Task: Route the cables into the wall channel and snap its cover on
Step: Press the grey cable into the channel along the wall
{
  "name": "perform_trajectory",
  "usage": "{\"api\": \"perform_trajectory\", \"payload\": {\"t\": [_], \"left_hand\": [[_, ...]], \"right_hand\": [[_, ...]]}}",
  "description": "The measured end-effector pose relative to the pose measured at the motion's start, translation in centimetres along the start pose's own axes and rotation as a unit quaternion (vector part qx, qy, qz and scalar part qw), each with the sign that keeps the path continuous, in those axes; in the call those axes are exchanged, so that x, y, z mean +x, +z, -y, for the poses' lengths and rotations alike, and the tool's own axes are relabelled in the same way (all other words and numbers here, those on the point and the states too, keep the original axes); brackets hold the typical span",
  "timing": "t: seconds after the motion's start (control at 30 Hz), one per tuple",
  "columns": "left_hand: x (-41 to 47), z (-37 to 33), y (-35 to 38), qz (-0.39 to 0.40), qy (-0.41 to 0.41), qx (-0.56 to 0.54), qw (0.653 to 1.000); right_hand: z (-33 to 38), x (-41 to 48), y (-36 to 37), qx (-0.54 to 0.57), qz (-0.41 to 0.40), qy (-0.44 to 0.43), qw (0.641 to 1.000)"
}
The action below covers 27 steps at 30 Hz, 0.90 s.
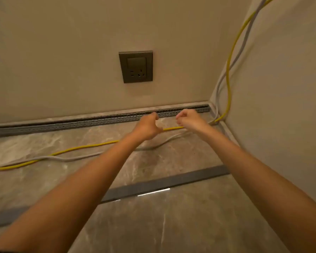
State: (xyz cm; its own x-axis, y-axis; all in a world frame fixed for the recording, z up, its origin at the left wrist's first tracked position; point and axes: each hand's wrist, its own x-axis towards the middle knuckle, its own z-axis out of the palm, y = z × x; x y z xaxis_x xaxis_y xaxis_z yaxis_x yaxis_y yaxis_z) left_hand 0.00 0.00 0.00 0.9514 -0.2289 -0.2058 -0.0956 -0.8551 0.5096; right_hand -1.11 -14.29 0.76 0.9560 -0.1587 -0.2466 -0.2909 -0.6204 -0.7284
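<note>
Two bare forearms come into view, one from about 7 o'clock and one from about 5 o'clock, and both narrow toward the wrists near the centre. No sleeve covers them as far as the picture shows; no watch, ring or glove can be seen. The left hand (pixel 147 127) and the right hand (pixel 191 120) are small in the view, a little above the centre. The fingers (pixel 181 117) are slim; the nails are too small to judge.
</note>
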Motion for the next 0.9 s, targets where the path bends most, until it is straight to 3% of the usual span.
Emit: {"api": "perform_trajectory", "payload": {"t": [0.1,0.33,0.43,0.57,0.67,0.8,0.9], "left_hand": [[0.8,0.1,2.0,0.043,-0.001,0.053,0.998],[2.5,0.1,3.8,0.023,0.019,0.177,0.984],[3.2,0.3,4.0,0.002,0.029,0.155,0.987],[4.4,0.2,2.9,-0.083,0.011,0.067,0.994],[5.2,-0.1,1.9,-0.155,-0.002,-0.007,0.988],[6.0,-0.4,1.6,-0.208,-0.009,-0.022,0.978],[6.5,-0.3,1.3,-0.223,-0.017,-0.032,0.974]], "right_hand": [[-2.1,0.9,-0.1,-0.067,-0.014,0.014,0.998],[-5.8,3.2,-1.7,-0.229,-0.025,-0.010,0.973],[-6.2,4.2,-2.5,-0.263,-0.021,-0.032,0.964],[-6.0,5.2,-4.0,-0.301,-0.019,-0.024,0.953],[-5.4,5.8,-5.0,-0.407,-0.010,0.007,0.913],[-3.8,6.7,-6.1,-0.528,0.096,0.083,0.840],[-3.6,7.5,-5.9,-0.558,0.098,0.043,0.823]]}}
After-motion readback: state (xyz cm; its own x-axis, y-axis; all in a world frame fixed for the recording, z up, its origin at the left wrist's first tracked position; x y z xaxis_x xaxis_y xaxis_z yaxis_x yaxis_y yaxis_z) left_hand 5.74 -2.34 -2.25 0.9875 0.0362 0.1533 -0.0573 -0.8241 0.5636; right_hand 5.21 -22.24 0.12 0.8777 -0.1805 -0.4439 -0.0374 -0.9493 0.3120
